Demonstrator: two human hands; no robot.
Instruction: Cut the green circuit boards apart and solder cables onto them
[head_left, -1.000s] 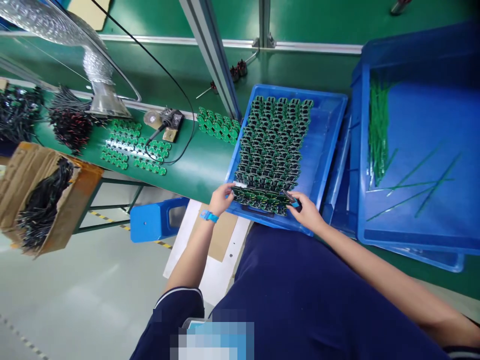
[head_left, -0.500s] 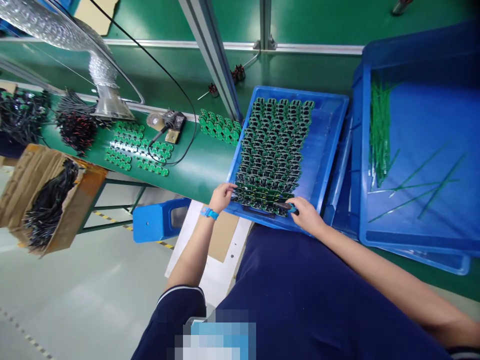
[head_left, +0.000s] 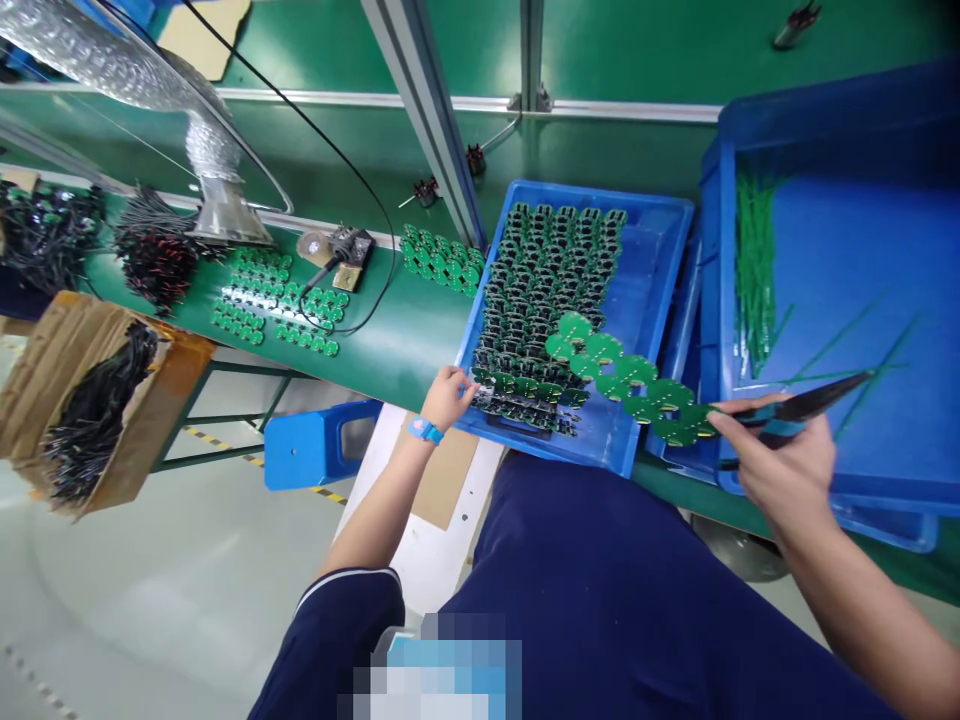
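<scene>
Head view:
- Right hand (head_left: 780,460) pinches a strip of round green circuit boards (head_left: 622,375) and blue-gripped pliers (head_left: 810,402); strip runs diagonally up-left across the blue tray (head_left: 652,250).
- Left fingers (head_left: 461,388) lie on stacked boards (head_left: 525,392), grip unclear.

The left arm (head_left: 371,515) reaches forward and slightly inward from a navy short sleeve (head_left: 337,640), with a blue wristband (head_left: 425,431) around its wrist. The left hand (head_left: 448,398) sits low in front of the body, its fingers curled forward and down, the knuckles uppermost. The right arm (head_left: 862,625) extends out to the side, well apart from the left, bent gently at the wrist. The right hand (head_left: 784,455) is raised higher, turned with its palm inward, and its fingers (head_left: 742,420) are pinched together around a held object, the thumb pressing from above
</scene>
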